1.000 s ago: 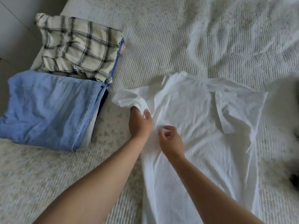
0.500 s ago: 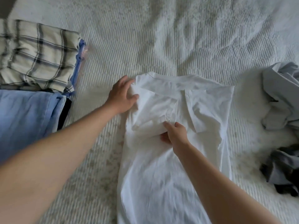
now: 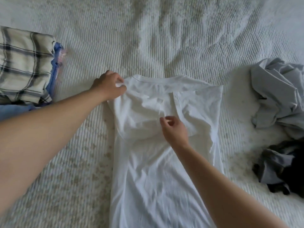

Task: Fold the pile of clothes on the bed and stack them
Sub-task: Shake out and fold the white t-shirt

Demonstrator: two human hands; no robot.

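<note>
Two crumpled garments [image 3: 278,99] (grey, dark) beside white shirt [image 3: 164,162].

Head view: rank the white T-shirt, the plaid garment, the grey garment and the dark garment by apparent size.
1. White T-shirt
2. Plaid garment and grey garment: look alike, both cut by the frame edge, so unranked
3. Dark garment
</note>
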